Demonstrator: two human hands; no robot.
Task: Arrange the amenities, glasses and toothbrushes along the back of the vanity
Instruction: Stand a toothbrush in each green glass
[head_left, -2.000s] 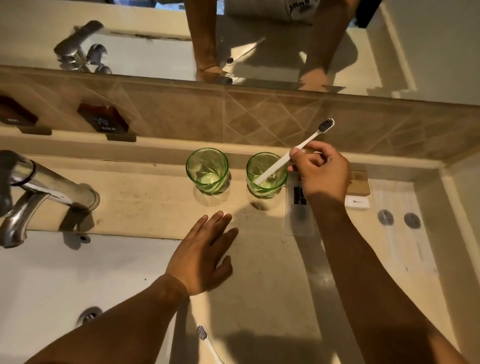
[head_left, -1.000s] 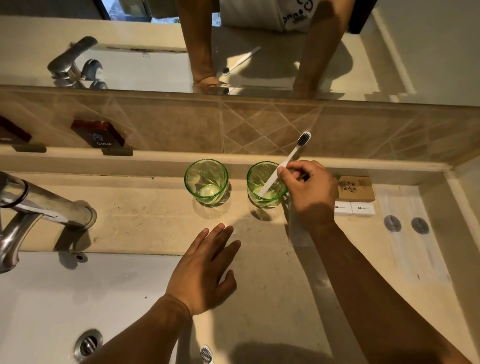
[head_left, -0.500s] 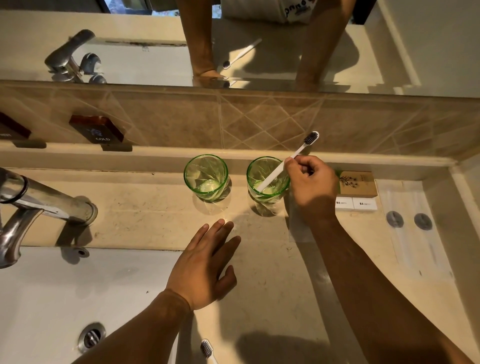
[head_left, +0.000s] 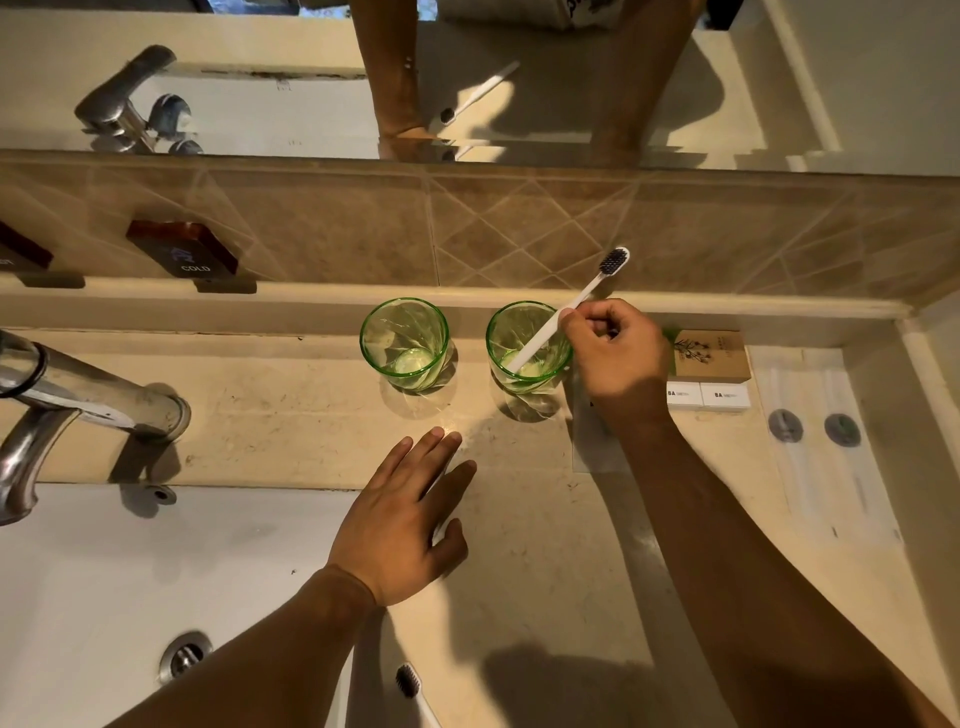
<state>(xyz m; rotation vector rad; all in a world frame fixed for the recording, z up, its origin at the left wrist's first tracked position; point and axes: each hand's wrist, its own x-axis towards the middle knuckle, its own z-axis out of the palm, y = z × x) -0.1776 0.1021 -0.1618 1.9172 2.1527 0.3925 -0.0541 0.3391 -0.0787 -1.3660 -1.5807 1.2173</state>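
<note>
Fingers of our right hand (head_left: 618, 358) pinch the white toothbrush (head_left: 569, 312) standing in the right green glass (head_left: 529, 347); our left hand (head_left: 400, 525) lies flat, fingers spread.

You see two clear green glasses (head_left: 405, 343), glossy; a white plastic toothbrush (head_left: 571, 312); a matt, scuffed stone countertop (head_left: 291, 415); a brushed-metal faucet (head_left: 88, 395); a brown cardboard box (head_left: 709, 356).
</note>
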